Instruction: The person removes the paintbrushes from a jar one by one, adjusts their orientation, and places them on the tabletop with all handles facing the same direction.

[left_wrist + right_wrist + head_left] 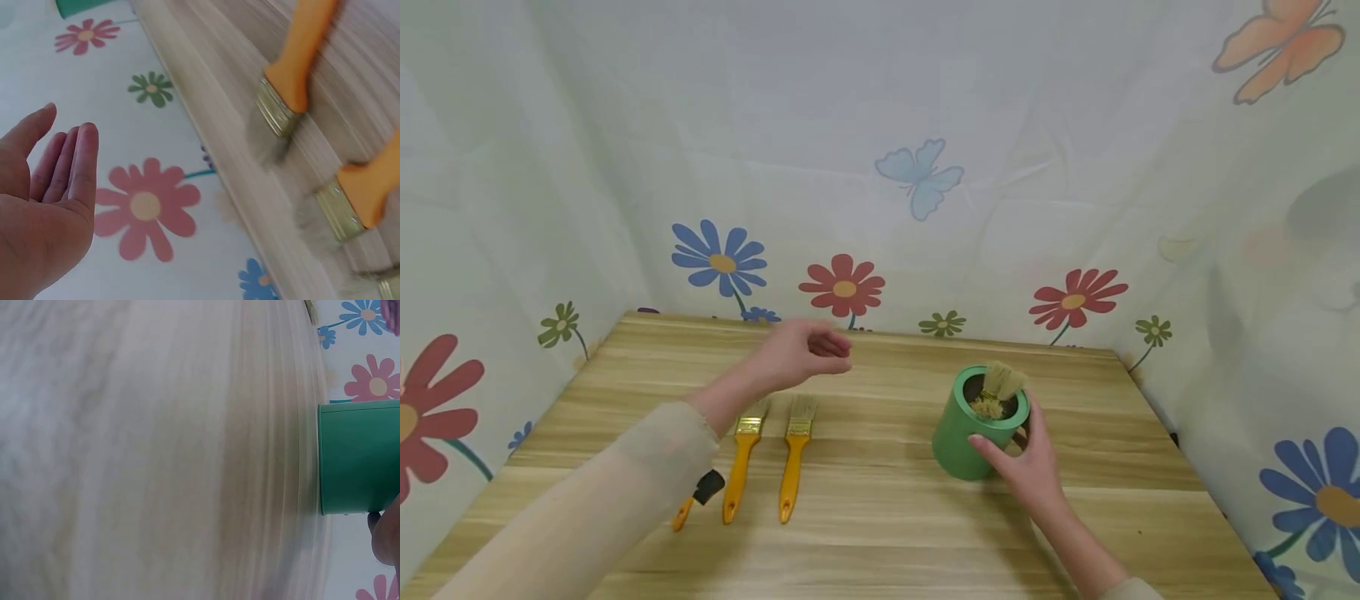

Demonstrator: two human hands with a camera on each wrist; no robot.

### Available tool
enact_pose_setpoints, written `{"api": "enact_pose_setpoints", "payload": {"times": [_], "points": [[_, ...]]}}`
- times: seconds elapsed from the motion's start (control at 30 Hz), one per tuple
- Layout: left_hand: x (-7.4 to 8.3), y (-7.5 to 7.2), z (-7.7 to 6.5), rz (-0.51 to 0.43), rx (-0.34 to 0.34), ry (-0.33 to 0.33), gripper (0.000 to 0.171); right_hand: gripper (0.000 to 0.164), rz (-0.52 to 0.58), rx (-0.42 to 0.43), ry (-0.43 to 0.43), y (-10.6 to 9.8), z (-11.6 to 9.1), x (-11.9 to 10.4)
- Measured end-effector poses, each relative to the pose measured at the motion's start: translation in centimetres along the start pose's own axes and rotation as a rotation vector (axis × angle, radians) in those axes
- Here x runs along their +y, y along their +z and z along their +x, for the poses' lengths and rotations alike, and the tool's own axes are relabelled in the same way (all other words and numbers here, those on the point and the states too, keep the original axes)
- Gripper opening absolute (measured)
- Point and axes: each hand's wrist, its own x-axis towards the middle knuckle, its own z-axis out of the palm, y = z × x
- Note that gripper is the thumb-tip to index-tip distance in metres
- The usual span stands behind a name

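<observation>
My right hand [1033, 467] grips a green can [962, 442] by its side, thumb on the near wall. The right wrist view shows the can's green wall [359, 459] with part of the hand below it. Inside the can stands a paintbrush [1003, 381] with pale bristles up, beside a second, lower clump of bristles. My left hand [805, 354] hovers over the table with loosely bent fingers and the thumb apart, holding nothing. Below it lie two paintbrushes with orange handles, one nearer the middle [793, 467] and one beside the sleeve [741, 467], bristles pointing away.
A smaller orange-handled brush with a dark head [707, 487] lies left of these, partly under the left sleeve [602, 492]. The wood-grain table [880, 533] meets a pale flower-print cloth [820, 167] at its back and sides.
</observation>
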Motion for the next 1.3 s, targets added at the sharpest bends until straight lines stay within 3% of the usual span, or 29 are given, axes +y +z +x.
{"api": "enact_pose_setpoints", "payload": {"times": [0.33,0.63,1.03,1.3], "points": [[3.9,3.2,0.8,-0.096,-0.083,0.199,0.047,0.102,0.001,-0.003,0.009,-0.1,0.0,0.0],[6.5,6.3,1.9,-0.010,-0.153,0.311,0.065,0.102,0.002,0.003,0.015,-0.2,0.1,0.2],[7.7,9.8,2.9,0.001,-0.203,0.400,0.063,0.100,0.016,-0.011,-0.011,0.0,0.0,0.1],[7.7,10.9,3.3,0.086,-0.176,0.416,0.062,0.099,0.001,-0.010,-0.015,-0.1,0.1,0.2]]}}
